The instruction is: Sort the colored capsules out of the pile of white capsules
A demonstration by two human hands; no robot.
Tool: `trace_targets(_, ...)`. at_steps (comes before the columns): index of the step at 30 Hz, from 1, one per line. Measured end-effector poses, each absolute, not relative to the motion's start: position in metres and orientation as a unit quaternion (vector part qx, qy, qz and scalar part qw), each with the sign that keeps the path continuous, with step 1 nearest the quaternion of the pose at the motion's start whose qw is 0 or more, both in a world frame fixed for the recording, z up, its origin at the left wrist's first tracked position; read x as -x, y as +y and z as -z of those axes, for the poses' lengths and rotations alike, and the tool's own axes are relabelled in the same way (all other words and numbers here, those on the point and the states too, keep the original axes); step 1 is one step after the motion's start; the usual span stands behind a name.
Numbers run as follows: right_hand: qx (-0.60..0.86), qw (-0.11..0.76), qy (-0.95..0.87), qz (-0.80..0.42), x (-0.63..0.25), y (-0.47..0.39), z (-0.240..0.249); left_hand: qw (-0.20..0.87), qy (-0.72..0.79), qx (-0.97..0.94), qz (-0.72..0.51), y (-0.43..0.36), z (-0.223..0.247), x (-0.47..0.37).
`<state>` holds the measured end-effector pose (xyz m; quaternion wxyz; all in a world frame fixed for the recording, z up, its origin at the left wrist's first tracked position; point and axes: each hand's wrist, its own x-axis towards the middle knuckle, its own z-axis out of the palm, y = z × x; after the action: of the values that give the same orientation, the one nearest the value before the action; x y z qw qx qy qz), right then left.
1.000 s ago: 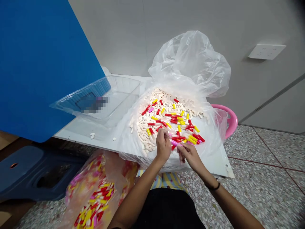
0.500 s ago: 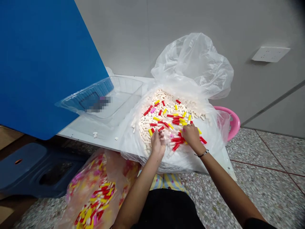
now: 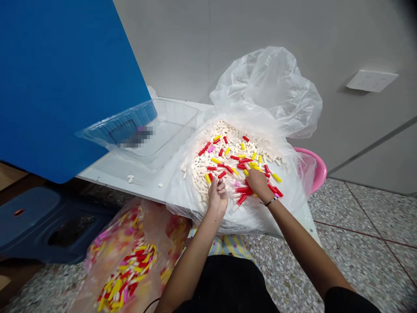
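Observation:
My left hand [image 3: 217, 198] is palm up with its fingers curled at the near left of a heap of small tubes. What they hold, if anything, I cannot make out. Fingers bent down, my right hand [image 3: 259, 184] is closed over the heap, its fingertips hidden. Around it lie clear tubes with red ends [image 3: 241, 190] and yellow ends [image 3: 276, 177], plus a few pink ones [image 3: 211, 148]. Many small white plugs [image 3: 202, 171] are spread beneath and to the left. All of this rests on a spread clear plastic bag [image 3: 182, 191].
A clear plastic tray [image 3: 176, 126] stands left on the white table [image 3: 120, 174]. Below hangs or stands a bag of red and yellow pieces [image 3: 130, 274], near a dark blue stool [image 3: 29, 217]. A pink rim [image 3: 321, 169] shows behind the table's right side; a blue panel [image 3: 65, 87] rises left.
My right hand has moved slightly left over the tubes, uncovering some red and yellow ones on its right. My left hand stays nearly in place. The view has shifted a little.

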<state>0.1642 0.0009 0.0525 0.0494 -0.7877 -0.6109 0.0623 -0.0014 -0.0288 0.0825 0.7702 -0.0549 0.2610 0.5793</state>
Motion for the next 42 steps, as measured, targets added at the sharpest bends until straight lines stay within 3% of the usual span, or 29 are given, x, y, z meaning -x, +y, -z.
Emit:
trace_targets(6,0.761,0.147,-0.622,-0.109,-0.178,0.001,-0.065,0.774,0.260,0.045,-0.575,-0.031,-0.081,0.002)
trace_targets(10,0.637,0.435,-0.561,-0.302,-0.165,-0.034,-0.089,0.774,0.255,0.056,-0.577,-0.032,-0.085,0.002)
trace_targets(11,0.585,0.473,-0.551,-0.361,-0.158,-0.046,-0.094,0.773,0.254,0.054,-0.578,-0.033,-0.086,0.002)
trace_targets(15,0.487,0.526,-0.507,-0.478,-0.124,-0.088,-0.102,0.770,0.259,0.016,-0.583,-0.039,-0.086,-0.002)
trace_targets(21,0.502,0.616,-0.449,-0.409,-0.117,-0.107,-0.098,0.739,0.267,-0.031,-0.618,-0.040,-0.080,0.001)
trace_targets(30,0.566,0.532,-0.544,-0.316,-0.095,-0.124,-0.076,0.665,0.309,-0.110,-0.671,-0.049,-0.082,-0.006)
trace_targets(36,0.557,0.424,-0.403,-0.590,-0.093,-0.125,-0.074,0.658,0.272,-0.205,-0.672,-0.052,-0.093,0.001)
trace_targets(38,0.544,0.401,-0.408,-0.614,-0.095,-0.127,-0.075,0.662,0.254,-0.229,-0.667,-0.051,-0.095,0.004)
trace_targets(42,0.594,0.456,-0.550,-0.370,-0.098,-0.134,-0.078,0.651,0.260,-0.227,-0.676,-0.049,-0.093,0.006)
